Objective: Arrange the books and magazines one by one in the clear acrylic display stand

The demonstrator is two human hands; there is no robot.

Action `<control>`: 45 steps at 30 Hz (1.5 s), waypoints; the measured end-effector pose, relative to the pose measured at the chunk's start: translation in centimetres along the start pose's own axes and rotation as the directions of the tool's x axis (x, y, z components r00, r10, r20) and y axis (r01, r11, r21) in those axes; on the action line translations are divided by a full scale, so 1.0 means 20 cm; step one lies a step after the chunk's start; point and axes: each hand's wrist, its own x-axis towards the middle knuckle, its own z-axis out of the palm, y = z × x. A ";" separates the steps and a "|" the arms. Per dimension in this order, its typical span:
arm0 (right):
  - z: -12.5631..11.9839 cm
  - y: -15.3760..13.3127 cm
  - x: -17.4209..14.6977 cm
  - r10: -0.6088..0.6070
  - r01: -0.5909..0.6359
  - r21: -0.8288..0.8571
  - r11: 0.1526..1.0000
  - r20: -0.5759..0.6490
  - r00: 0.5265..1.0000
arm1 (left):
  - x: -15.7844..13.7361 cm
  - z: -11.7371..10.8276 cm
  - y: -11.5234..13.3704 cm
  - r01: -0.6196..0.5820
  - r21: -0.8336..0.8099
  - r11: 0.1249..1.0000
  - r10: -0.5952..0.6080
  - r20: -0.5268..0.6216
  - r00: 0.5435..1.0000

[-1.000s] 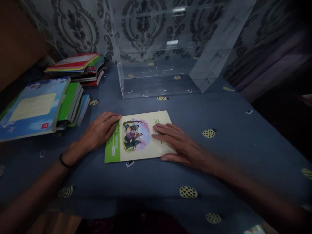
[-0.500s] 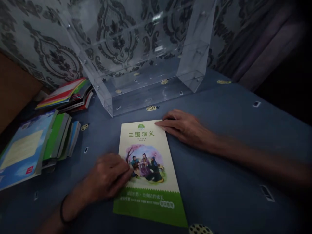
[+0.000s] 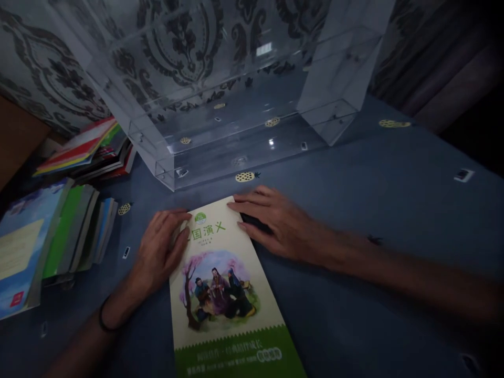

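Note:
A paperback book (image 3: pixel 230 275) lies face up on the blue tablecloth, with a cream and green cover, Chinese title characters and a picture of robed figures. Its lower edge runs out of view. My left hand (image 3: pixel 161 247) grips the upper left edge, thumb over the cover and covering part of the title. At the upper right corner, my right hand (image 3: pixel 275 218) holds the book's edge, its fingers along the corner and its thumb lower down the side. A dark band (image 3: pixel 104 315) circles my left wrist.
A clear acrylic rack (image 3: pixel 157 142) with shelves stands beyond the book, against the patterned wall. On the left lie a row of books (image 3: pixel 69 231) and, behind it, a stack of colourful books (image 3: pixel 86 149). The tablecloth (image 3: pixel 354 194) has pineapple prints.
My left hand has moved up the book's left edge to near its top. The book has turned slightly counterclockwise, and my right hand stays at its upper corner. The view has shifted closer.

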 end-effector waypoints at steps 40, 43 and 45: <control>0.00 -0.08 -0.01 0.247 -0.231 0.339 0.912 -0.004 0.969 | 0.22 0.15 0.04 -0.248 0.027 0.968 0.245 0.083 0.966; 0.01 -0.07 -0.02 0.244 -0.228 0.381 0.896 0.006 0.970 | 0.26 0.17 0.05 -0.264 0.002 0.965 0.262 0.102 0.960; 0.01 -0.06 -0.02 0.254 -0.239 0.415 0.878 0.018 0.967 | 0.26 0.17 0.05 -0.279 -0.004 0.960 0.278 0.110 0.954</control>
